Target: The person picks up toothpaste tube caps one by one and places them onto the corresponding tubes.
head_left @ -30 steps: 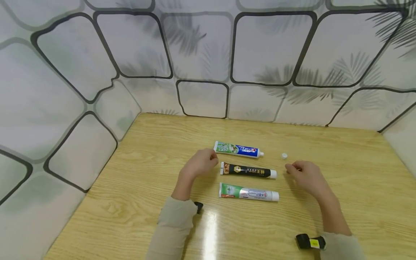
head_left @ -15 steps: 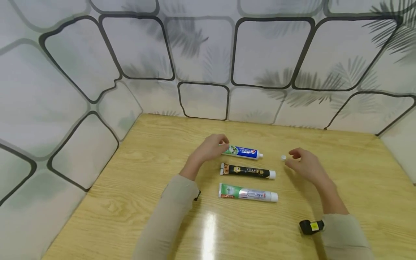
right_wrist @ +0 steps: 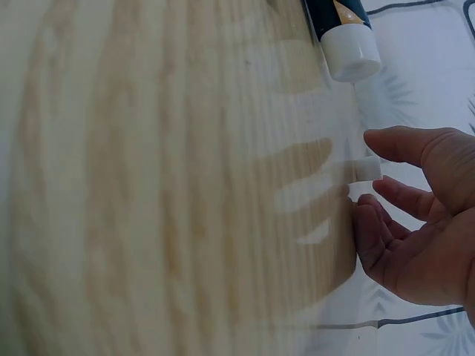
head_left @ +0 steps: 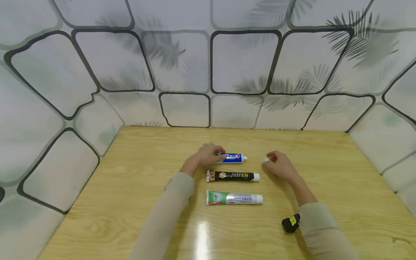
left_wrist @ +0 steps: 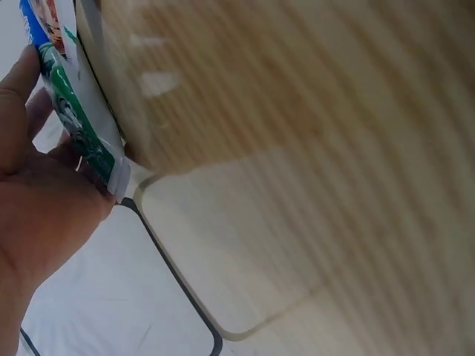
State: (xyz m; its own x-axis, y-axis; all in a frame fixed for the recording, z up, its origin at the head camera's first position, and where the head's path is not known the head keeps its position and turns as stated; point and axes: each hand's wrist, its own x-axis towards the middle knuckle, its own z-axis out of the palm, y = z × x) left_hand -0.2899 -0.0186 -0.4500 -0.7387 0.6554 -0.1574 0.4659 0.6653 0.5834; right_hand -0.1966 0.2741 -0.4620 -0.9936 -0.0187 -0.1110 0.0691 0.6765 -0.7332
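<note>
My left hand (head_left: 207, 155) grips the tail end of a blue and green toothpaste tube (head_left: 232, 158), whose bare white nozzle points right. In the left wrist view, the thumb lies along one side of this tube (left_wrist: 78, 122), with fingers behind it. My right hand (head_left: 281, 167) is around a small white cap (head_left: 265, 159) on the table. Its thumb and forefinger stand on either side of the cap (right_wrist: 367, 168) in the right wrist view; a small gap shows by the thumb. Nearer me lie a black toothpaste tube (head_left: 233, 176) and a green and silver one (head_left: 234, 198), both capped.
The wooden table (head_left: 130, 202) runs back to a wall (head_left: 185, 65) covered with patterned cloth, which also rises along both sides. A black wrist camera (head_left: 290, 224) sits by the right sleeve (head_left: 318, 216).
My left hand has moved forward from beside the tubes and taken hold of the blue and green one. The right hand has come forward to the cap. The head view has shifted.
</note>
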